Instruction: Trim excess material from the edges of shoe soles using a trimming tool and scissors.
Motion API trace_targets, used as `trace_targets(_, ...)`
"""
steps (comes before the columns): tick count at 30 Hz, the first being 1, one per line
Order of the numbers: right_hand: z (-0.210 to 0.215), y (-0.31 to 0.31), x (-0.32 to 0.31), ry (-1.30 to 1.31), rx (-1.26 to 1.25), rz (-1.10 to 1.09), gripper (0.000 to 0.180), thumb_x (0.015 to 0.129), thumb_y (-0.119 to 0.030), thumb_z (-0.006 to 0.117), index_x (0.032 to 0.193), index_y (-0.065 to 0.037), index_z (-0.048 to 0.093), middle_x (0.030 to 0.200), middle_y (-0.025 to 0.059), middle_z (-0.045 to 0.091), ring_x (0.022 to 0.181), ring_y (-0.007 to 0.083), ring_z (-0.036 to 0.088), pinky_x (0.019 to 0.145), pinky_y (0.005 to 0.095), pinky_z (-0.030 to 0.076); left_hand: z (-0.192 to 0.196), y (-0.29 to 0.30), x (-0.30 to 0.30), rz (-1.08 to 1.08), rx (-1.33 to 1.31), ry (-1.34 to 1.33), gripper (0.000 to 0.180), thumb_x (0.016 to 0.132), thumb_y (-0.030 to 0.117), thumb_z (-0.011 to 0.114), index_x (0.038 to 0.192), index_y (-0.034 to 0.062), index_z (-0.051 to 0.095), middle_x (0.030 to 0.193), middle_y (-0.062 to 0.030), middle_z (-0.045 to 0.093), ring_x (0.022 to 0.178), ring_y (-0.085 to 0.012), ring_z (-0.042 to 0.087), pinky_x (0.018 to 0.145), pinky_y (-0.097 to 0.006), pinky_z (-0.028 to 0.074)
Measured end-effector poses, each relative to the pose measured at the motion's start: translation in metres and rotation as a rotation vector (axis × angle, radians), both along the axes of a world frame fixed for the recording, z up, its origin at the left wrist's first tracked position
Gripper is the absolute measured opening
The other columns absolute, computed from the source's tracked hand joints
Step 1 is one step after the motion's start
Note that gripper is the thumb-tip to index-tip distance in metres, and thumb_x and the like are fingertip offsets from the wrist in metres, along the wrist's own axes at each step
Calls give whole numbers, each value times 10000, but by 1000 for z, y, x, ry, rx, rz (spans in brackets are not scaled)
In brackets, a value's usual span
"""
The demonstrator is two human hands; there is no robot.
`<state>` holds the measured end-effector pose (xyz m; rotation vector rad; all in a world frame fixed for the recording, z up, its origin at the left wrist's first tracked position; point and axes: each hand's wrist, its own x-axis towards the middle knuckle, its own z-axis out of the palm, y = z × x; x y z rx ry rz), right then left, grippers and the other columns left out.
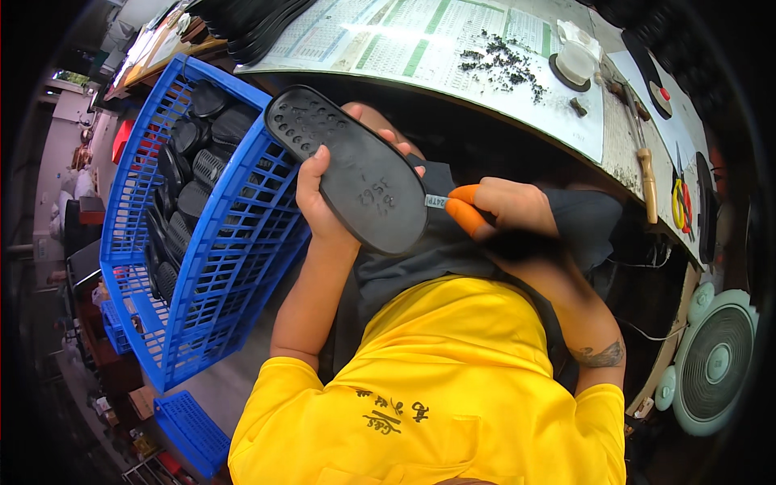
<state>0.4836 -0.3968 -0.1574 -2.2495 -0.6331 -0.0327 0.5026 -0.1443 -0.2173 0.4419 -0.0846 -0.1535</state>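
Observation:
A black shoe sole (pixel 352 166) is tilted above my lap, with round dimples at its far-left end and pale handwriting near its other end. My left hand (pixel 325 206) grips it, thumb on the face I see and fingers round the far edge. Orange covers sit on two fingers of my right hand (pixel 513 204), which pinches a small pale printed strip (pixel 436 201). The strip's tip meets the sole's right edge; whether it is stuck there I cannot tell. A dark blur hides part of my right wrist.
On my left, a blue plastic basket (pixel 212 242) holds several black soles (pixel 194 198). The workbench (pixel 388 48) ahead carries black scraps (pixel 505 65), a wooden-handled tool (pixel 647 182) and scissors (pixel 681 202). A pale green fan (pixel 715 364) stands at right. Another blue basket (pixel 191 432) lies lower left.

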Motion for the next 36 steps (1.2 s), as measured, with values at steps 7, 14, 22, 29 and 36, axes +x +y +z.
trace_targets(7, -14, -2, -9, -86, 42, -19, 113, 923, -177, 850, 984, -81, 850, 779, 88, 677, 667, 314, 682, 601, 413, 530, 3, -2, -8, 40, 47, -16, 778, 1023, 473, 510, 1693, 93, 408, 1405, -240, 661, 1301, -423, 668, 1102, -720, 531)
trace_targets(14, -26, -1, -19, -173, 33, -47, 138, 889, -159, 886, 975, -60, 844, 742, 88, 641, 627, 308, 651, 554, 406, 499, 7, -3, -11, 113, 144, 2, 760, 1014, 452, 508, 1677, 92, 415, 1392, -224, 670, 1308, -410, 671, 1110, -701, 534)
trace_targets(22, -39, 0, -24, -181, 59, -55, 143, 890, -144, 899, 956, -39, 829, 725, 90, 617, 595, 300, 618, 525, 391, 474, 7, -5, -15, 157, 158, 36, 729, 1005, 442, 514, 1650, 111, 437, 1384, -213, 676, 1325, -403, 666, 1134, -699, 518)
trace_targets(29, -45, 3, -28, -180, 110, -72, 149, 894, -151, 903, 943, -38, 819, 711, 91, 606, 574, 302, 602, 513, 391, 463, 10, -8, -18, 200, 171, 55, 740, 993, 438, 520, 1653, 114, 438, 1378, -198, 676, 1317, -396, 656, 1130, -695, 514)
trace_targets(36, -49, 3, -32, -155, 120, -76, 154, 887, -146, 910, 952, -36, 824, 704, 97, 599, 561, 301, 584, 508, 392, 450, 12, -9, -21, 230, 196, 63, 742, 995, 438, 516, 1657, 111, 434, 1379, -195, 669, 1322, -396, 650, 1133, -700, 507)
